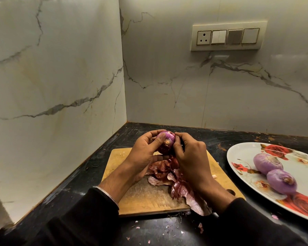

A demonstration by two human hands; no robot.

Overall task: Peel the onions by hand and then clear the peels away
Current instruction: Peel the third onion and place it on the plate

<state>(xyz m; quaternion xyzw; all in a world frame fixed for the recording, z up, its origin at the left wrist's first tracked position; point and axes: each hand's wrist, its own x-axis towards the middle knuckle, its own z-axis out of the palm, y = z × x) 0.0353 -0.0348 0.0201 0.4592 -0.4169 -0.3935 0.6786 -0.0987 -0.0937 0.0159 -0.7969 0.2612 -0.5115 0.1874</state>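
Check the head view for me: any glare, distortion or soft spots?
Head view: dim warm light; wide-angle bend bows the wall corner and stretches the plate at right; soft sheen on the marble wall, no harsh glare; both hands and the onion reasonably sharp; sleeves at the bottom edge go near-black.

1. Left hand (142,153) and right hand (188,157) together grip a red onion (165,142) above a wooden cutting board (149,197).
2. Loose onion peels (169,174) lie heaped on the board, under the hands.
3. At three o'clock, a floral plate (242,153) on the dark bench (96,157) carries two peeled onions (274,172).
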